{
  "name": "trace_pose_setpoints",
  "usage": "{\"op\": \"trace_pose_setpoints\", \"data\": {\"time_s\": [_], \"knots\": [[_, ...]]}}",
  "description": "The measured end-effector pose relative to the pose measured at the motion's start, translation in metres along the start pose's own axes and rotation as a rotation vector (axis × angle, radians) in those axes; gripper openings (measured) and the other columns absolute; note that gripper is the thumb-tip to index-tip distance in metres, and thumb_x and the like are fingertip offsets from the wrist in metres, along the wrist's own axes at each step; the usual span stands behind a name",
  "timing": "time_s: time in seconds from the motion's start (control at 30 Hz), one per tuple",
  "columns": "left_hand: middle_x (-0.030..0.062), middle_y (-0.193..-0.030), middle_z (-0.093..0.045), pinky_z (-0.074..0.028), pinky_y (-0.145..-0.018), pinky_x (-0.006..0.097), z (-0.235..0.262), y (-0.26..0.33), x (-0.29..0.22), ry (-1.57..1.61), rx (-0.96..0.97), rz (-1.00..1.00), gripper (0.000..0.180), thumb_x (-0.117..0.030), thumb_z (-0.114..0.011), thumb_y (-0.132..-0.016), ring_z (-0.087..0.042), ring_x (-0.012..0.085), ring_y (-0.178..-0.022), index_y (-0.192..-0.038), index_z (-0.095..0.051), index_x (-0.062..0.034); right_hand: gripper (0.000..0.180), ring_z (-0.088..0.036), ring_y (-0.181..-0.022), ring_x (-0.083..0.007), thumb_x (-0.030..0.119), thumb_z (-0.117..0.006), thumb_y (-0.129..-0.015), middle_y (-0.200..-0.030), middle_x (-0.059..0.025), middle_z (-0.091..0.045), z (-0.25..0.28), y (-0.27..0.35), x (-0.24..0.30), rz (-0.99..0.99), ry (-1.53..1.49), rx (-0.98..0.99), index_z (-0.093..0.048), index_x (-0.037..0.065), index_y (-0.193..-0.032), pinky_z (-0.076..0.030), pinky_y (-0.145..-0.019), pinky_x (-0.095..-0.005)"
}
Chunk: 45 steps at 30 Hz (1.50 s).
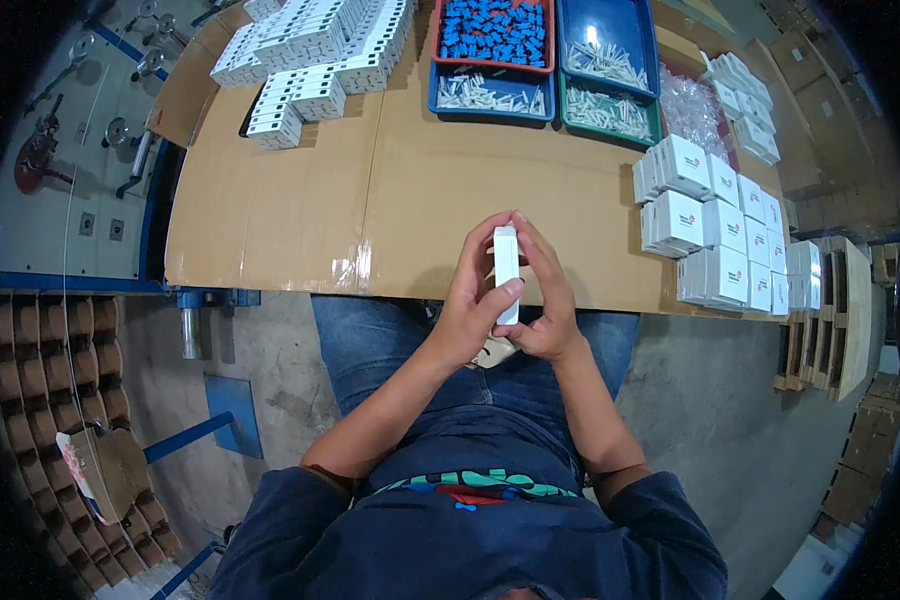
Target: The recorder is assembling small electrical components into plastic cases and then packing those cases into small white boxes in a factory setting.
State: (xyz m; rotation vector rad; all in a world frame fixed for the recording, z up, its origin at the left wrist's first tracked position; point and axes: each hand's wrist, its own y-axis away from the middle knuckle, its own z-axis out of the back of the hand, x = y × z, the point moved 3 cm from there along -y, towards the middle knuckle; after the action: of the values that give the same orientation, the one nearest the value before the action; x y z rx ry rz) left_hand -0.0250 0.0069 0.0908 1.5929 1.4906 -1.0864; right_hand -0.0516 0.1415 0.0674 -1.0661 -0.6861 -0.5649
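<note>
Between both hands I hold a small white box [506,262], its narrow side turned up, just over the near edge of the cardboard-covered table. My left hand [473,300] grips its left side, with the thumb lying across the narrow face. Around the right side, the fingers of my right hand [550,300] curve from the far end, and the thumb is at the near end. Whether the box holds anything cannot be seen.
White boxes [722,228] are stacked at the right. White units with dark openings [315,95] stand in rows at the far left. Trays at the back hold blue parts [495,32] and white pieces [490,96]. Clear plastic bags [692,108] lie beside them.
</note>
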Motion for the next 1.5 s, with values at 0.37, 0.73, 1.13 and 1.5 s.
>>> {"op": "trace_pose_setpoints", "data": {"time_s": [0.37, 0.73, 1.13, 1.5], "knots": [[0.0134, -0.146, -0.045, -0.04, -0.113, 0.041, 0.014, 0.0, 0.001, -0.124, 0.028, -0.078, 0.072, -0.017, -0.065, -0.093, -0.047, 0.0238, -0.136, -0.155, -0.03, -0.0102, 0.09, -0.045, -0.144, -0.044, 0.044, -0.087, -0.077, -0.158, -0.0271, -0.04, 0.001, 0.0, 0.007, 0.013, 0.014, 0.0, -0.05, 0.002, -0.149, -0.04, -0.115, -0.0505], [0.0059, -0.13, -0.055, -0.051, -0.099, 0.036, -0.003, 0.011, 0.017, 0.287, -0.206, 0.46, 0.053, -0.045, -0.048, -0.107, -0.059, 0.0176, -0.117, -0.15, -0.04, -0.0154, 0.071, -0.05, -0.139, -0.0428, 0.046, -0.076, -0.09, -0.154, -0.0262, -0.047, -0.005, 0.0, -0.001, -0.187, -0.066, 0.019, -0.056, 0.002, -0.142, -0.042, -0.113, -0.0473], [0.0078, -0.135, -0.053, -0.044, -0.106, 0.034, -0.011, 0.017, 0.033, 0.283, -0.24, 0.347, 0.055, -0.04, -0.043, -0.109, -0.054, 0.0186, -0.125, -0.155, -0.035, -0.0116, 0.062, -0.051, -0.129, -0.0449, 0.051, -0.052, -0.102, -0.144, -0.0289, -0.048, -0.01, 0.003, -0.004, -0.084, 0.046, 0.027, -0.055, 0.0, -0.136, -0.043, -0.109, -0.0483], [0.0072, -0.131, -0.055, -0.045, -0.103, 0.032, -0.022, 0.021, 0.031, 0.281, -0.321, 0.304, 0.054, -0.037, -0.044, -0.109, -0.056, 0.0167, -0.12, -0.154, -0.036, -0.0086, 0.062, -0.054, -0.124, -0.0474, 0.052, -0.044, -0.106, -0.142, -0.0317, -0.05, -0.011, 0.004, -0.005, -0.003, 0.039, 0.02, -0.054, -0.003, -0.134, -0.045, -0.105, -0.0493]]}}
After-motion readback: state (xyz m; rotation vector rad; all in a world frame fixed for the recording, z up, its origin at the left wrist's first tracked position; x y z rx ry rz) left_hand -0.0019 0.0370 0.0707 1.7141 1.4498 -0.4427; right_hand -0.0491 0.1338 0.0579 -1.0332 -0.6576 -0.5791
